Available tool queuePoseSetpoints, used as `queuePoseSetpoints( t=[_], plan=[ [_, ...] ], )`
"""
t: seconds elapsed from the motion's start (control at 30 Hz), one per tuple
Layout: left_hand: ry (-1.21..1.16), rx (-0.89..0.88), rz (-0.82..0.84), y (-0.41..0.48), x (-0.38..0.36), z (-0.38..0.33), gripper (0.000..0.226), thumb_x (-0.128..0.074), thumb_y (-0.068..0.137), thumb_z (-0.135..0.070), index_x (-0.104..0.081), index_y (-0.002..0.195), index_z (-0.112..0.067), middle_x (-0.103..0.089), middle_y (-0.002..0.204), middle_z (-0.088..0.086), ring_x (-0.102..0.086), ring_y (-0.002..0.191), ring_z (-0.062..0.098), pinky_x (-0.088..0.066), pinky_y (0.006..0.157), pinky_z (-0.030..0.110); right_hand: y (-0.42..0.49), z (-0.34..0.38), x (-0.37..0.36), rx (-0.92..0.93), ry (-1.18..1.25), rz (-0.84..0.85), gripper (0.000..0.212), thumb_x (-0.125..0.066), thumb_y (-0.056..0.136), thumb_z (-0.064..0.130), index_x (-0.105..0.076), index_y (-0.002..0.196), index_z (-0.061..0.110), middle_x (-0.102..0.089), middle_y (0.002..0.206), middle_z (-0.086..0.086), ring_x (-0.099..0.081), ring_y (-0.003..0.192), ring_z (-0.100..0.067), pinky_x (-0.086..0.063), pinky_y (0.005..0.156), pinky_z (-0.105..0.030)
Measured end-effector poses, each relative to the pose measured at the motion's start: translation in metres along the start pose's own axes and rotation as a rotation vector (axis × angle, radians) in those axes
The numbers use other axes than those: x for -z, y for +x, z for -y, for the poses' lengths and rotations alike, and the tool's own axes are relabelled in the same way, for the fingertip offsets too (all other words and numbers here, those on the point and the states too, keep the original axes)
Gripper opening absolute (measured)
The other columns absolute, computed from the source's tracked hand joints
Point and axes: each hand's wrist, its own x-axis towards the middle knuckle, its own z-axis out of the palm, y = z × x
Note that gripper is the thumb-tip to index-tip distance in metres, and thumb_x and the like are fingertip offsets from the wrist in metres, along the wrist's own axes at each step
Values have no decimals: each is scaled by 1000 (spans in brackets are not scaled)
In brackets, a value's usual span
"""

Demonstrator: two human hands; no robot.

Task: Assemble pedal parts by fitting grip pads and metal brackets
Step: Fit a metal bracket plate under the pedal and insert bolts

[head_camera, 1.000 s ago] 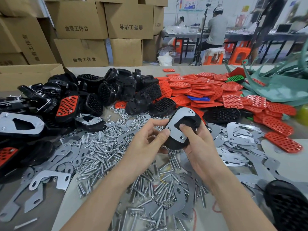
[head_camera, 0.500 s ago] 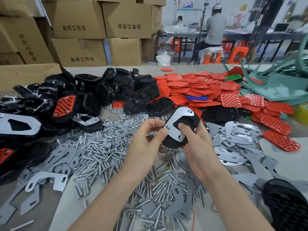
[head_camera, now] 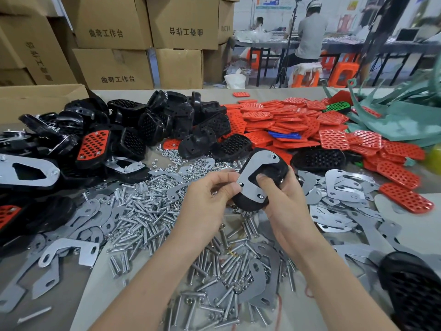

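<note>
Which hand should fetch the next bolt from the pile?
Probably left: the left hand only pinches the bracket edge, bolts lying just beside it; the right hand wraps the pedal, steadying it.

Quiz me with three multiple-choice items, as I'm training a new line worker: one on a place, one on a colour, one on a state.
1. Where do the loose bolts lie?
A. Spread on the table
B. Inside a cardboard box
C. On an orange stool

2. What colour is the big heap of grip pads?
A. White
B. Red
C. Yellow

3. The raised black pedal carries:
A. Nothing
B. A white pad
C. A metal bracket on its upturned face

Answers: 1 A, they cover the tabletop near the camera; 2 B, the heap is mostly red; 3 C, the silver bracket lies across its top.
</note>
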Motion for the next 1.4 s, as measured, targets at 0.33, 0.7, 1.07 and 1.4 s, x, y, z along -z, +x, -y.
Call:
queuePoseSetpoints(
  t=[0.33, 0.7, 1.07, 1.4],
  plan=[
    [206, -72, -35, -3, 0, -1, 12, -65, 97, -17, -71, 95, -27, -71, 99, -27, -64, 95, -11, -48, 83, 8, -3, 5, -1, -124, 71, -12, 24, -54, 104, 4, -60, 126, 13, -77, 111, -7, -75, 97, -19, -61, 71, -30],
    [250, 16, -58, -6, -1, 2, 12, -62, 100, -18, -64, 95, -28, -70, 93, -13, -64, 83, -6, -44, 67, 4, -2, 3, -5, -120, 33, -18, 26, -55, 103, 2, -60, 125, 15, -75, 116, -12, -72, 108, -32, -55, 100, -59],
    [250, 18, -80, -12, -6, 1, 11, -60, 101, -26, -56, 96, -35, -63, 97, -16, -57, 88, -13, -41, 69, 3, -2, 4, -5, -101, 44, 26, 27, -55, 104, 2, -60, 126, 17, -77, 111, -3, -74, 102, -20, -62, 88, -44],
    [86, 12, -40, -7, -3, -1, 28, -61, 99, -11, -60, 106, -39, -66, 97, -10, -66, 78, -6, -56, 78, 19, -2, 5, -4, -134, 82, 2, 28, -56, 103, 1, -61, 127, 16, -77, 113, -6, -74, 104, -25, -63, 81, -39]
  ],
)
